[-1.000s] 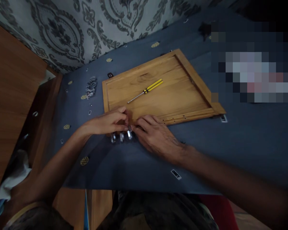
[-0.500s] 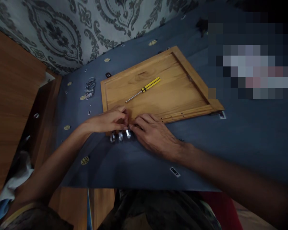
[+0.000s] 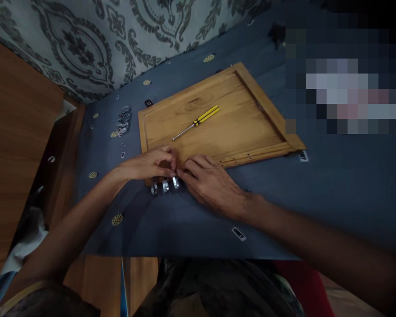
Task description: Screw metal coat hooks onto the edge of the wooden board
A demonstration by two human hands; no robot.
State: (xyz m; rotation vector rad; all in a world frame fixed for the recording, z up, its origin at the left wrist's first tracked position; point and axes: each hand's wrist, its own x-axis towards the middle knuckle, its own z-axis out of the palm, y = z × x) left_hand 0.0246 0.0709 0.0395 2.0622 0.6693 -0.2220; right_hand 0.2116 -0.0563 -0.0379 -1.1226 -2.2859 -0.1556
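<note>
L hand [image 3: 156,162] & R hand [image 3: 214,185], fingers narrowed, meet at R-most clip [image 3: 176,182] by panel [image 3: 237,123] edge, prob. steadying it, grip unclear; driver [image 3: 203,118] w/in reach.

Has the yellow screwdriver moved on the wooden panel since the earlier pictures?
No. The screwdriver keeps the same spot and slant against the wood grain of the wooden panel; both only shift slightly together with the view.
</note>
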